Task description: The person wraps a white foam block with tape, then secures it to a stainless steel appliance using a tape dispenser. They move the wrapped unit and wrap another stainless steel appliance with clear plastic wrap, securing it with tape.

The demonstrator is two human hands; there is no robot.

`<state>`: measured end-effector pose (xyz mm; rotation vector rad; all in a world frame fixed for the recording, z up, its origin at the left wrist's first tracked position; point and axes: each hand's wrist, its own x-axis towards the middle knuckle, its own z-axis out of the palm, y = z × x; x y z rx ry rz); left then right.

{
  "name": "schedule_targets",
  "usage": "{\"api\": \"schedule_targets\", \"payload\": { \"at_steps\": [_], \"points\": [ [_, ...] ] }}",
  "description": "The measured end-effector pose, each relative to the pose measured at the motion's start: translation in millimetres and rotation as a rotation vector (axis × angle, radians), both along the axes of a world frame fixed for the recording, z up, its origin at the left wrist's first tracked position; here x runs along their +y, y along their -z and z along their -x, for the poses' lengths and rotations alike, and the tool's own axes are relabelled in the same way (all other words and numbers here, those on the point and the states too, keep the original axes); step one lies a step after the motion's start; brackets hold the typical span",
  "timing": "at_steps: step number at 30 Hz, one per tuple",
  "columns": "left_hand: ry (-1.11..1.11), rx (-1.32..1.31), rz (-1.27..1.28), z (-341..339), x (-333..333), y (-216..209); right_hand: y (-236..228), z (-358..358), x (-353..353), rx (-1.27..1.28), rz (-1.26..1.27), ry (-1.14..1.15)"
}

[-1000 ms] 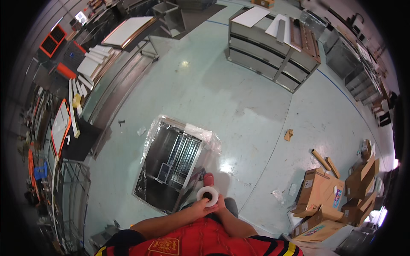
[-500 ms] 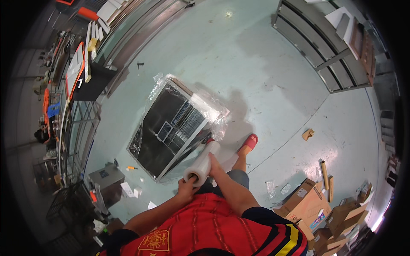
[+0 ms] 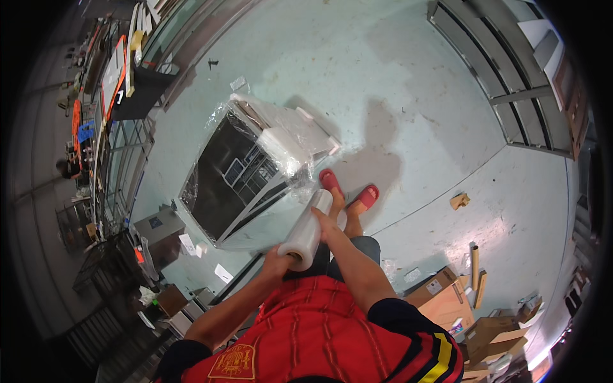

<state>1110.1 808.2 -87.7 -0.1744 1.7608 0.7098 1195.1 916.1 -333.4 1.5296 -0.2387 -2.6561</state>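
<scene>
A roll of clear stretch film (image 3: pixel 306 237) slants in front of my body, gripped at both sides. My left hand (image 3: pixel 279 262) is closed round its lower end at the core. Further up, my right hand (image 3: pixel 325 227) wraps the roll's right side. Ahead and to the left stands a metal-framed cabinet (image 3: pixel 220 175) with a dark front and wire racks showing. Loose clear film covers its edges, and a white pad (image 3: pixel 281 145) lies under film on its near right part. The film roll's upper end is close to the cabinet's near right corner.
My feet in red slippers (image 3: pixel 362 196) stand right of the cabinet. A grey box (image 3: pixel 156 225) sits left. Cardboard boxes (image 3: pixel 444 295) and tubes (image 3: pixel 474 268) lie at the lower right. A grey metal rack (image 3: pixel 504 83) stands far right; a cluttered bench (image 3: pixel 115 83) runs along the left.
My view has shifted, and the cabinet now shows more of its right side. My left foot has come out from beside the cabinet. Both hands keep hold of the stretch film roll.
</scene>
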Motion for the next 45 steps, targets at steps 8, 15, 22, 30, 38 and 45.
{"api": "schedule_targets", "payload": {
  "at_steps": [8,15,22,30,38,45],
  "points": [
    [-0.719,-0.462,-0.007,-26.8,116.0,-59.7,-78.2,-46.7,47.5,0.096,0.182,0.508],
    [-0.575,-0.515,0.033,-6.7,153.3,-48.3,-81.9,-39.9,117.2,0.002,-0.008,0.239],
    [-0.308,-0.366,0.014,26.0,159.5,-48.1,-48.4,8.5,203.1,-0.029,0.072,-0.236],
    [-1.155,-0.466,-0.151,1.7,259.5,-75.7,-91.9,6.2,248.2,0.047,0.256,0.014],
    [-0.534,-0.222,0.108,3.4,305.2,-71.1,-72.0,12.8,310.7,-0.025,0.270,-0.413],
    [-0.604,-0.210,0.071,-1.0,311.8,-74.6,-88.4,14.7,329.0,-0.079,0.185,-0.364]
  ]
}}
